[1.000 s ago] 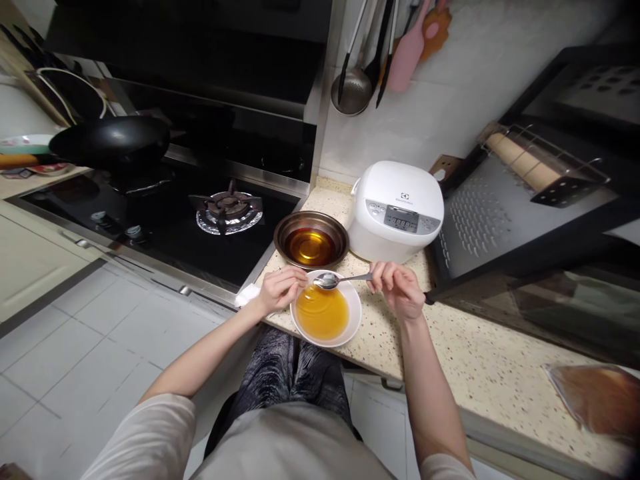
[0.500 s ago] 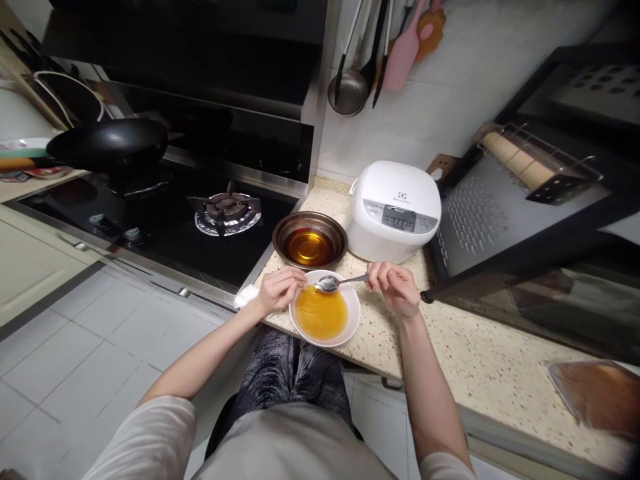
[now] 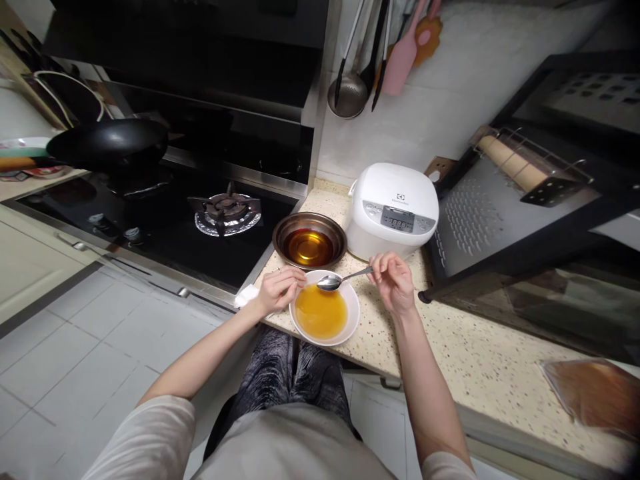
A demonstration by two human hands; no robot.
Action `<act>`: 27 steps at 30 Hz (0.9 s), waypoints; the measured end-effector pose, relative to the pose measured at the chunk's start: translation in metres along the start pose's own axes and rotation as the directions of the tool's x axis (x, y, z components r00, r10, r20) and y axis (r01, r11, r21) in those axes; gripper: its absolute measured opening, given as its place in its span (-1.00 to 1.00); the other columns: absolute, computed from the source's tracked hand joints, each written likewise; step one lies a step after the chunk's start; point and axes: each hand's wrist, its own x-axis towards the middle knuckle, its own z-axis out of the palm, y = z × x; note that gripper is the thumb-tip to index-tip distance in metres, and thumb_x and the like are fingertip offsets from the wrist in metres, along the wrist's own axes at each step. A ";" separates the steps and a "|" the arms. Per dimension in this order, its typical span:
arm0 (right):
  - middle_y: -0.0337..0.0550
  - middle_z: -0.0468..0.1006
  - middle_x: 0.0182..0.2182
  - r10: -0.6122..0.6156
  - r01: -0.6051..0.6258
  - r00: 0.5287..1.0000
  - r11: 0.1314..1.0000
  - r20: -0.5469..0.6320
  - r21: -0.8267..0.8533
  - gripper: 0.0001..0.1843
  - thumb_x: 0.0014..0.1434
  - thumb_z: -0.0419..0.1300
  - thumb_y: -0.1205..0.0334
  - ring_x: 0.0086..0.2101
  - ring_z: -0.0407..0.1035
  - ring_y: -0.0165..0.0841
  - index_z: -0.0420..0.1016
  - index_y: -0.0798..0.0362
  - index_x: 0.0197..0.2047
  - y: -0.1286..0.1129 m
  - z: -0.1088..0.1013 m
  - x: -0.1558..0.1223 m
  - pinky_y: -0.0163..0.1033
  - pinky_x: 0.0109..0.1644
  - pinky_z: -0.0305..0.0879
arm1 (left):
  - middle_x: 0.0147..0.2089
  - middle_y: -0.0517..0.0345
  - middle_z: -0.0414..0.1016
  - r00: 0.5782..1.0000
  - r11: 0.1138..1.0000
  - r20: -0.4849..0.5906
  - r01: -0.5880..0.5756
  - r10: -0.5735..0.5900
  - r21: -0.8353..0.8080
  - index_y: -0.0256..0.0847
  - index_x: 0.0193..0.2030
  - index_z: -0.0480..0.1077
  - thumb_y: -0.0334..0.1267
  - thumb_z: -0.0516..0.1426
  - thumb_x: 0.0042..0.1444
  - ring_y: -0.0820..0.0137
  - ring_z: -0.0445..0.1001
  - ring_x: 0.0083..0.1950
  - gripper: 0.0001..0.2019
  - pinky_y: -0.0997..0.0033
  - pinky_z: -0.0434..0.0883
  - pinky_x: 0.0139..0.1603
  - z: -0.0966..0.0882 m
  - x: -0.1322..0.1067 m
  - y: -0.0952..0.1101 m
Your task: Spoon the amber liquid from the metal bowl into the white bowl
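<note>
My right hand (image 3: 393, 283) pinches the end of a metal spoon's handle. The spoon (image 3: 330, 283) points left over the far side of a white bowl (image 3: 354, 312), its head at or just above the yellow liquid (image 3: 321, 315); I cannot tell whether it touches. With closed fingers, my left hand (image 3: 281, 291) grips the bowl's left rim. The white bowl stands near the counter's front edge. Right behind it is a dark metal bowl (image 3: 283, 252) holding amber liquid (image 3: 309, 247).
A white rice cooker (image 3: 394, 207) stands behind my right hand. To the left is the stove with a bare burner (image 3: 227, 210) and a black wok (image 3: 110, 143). A dark rack (image 3: 470, 227) is on the right, and a brown packet (image 3: 595, 393) lies on the counter (image 3: 480, 347).
My right hand has shifted slightly left and up, so the spoon's handle slopes more steeply. The liquid's surface looks calmer. My left hand stays on the rim.
</note>
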 end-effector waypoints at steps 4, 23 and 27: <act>-0.26 0.22 -0.58 0.021 -0.021 0.998 1.000 -0.051 0.001 -0.67 0.22 0.32 0.00 -0.54 0.04 -0.40 0.41 0.00 -0.45 0.003 -0.002 0.002 -0.31 -0.52 0.04 | -0.23 -0.03 0.64 1.000 1.000 0.002 0.002 -0.002 -0.001 -0.26 -0.24 0.51 -0.43 0.00 0.33 0.29 0.63 -0.09 -0.75 0.22 0.60 -0.07 0.000 0.000 0.000; -0.24 0.41 -0.40 -0.032 0.005 0.988 0.984 -0.148 -0.179 -0.56 0.19 0.30 -0.17 -0.44 0.29 -0.42 0.36 0.01 -0.44 0.055 -0.006 0.022 -0.26 -0.31 0.30 | -0.24 0.00 0.63 0.999 0.999 -0.019 -0.028 0.029 0.022 -0.26 -0.23 0.49 -0.47 0.02 0.29 0.30 0.62 -0.09 -0.78 0.26 0.60 -0.09 0.000 0.002 0.000; -0.23 0.43 -0.38 0.008 -0.027 0.996 0.979 -0.094 -0.202 -0.57 0.20 0.28 -0.17 -0.44 0.31 -0.43 0.39 0.02 -0.42 0.064 -0.008 0.023 -0.25 -0.29 0.29 | -0.24 -0.01 0.64 1.000 1.000 -0.018 -0.014 0.015 0.015 -0.26 -0.23 0.51 -0.43 0.02 0.32 0.29 0.63 -0.09 -0.77 0.24 0.60 -0.09 0.000 0.001 0.000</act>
